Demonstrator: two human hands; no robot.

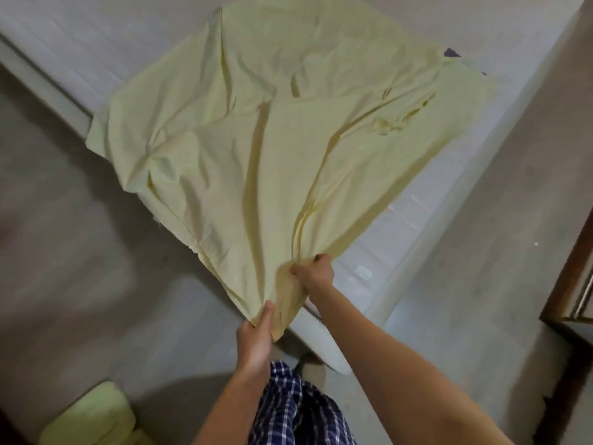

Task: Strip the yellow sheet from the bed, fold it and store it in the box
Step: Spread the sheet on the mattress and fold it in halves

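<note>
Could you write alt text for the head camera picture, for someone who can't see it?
A person's left hand and right hand grip one bunched corner of a pale yellow fabric sheet, which lies spread across a white mattress. A pale green soft bundle sits on the grey floor at lower left.

The yellow sheet (pixel 256 155) is thin, matt cloth, softly creased. The bare bed (pixel 417 226) shows white quilted fabric. The floor (pixel 80 252) looks grey, matt, concrete-like. Far right, dark brown wooden furniture (pixel 566 284), slightly glossy.
</note>
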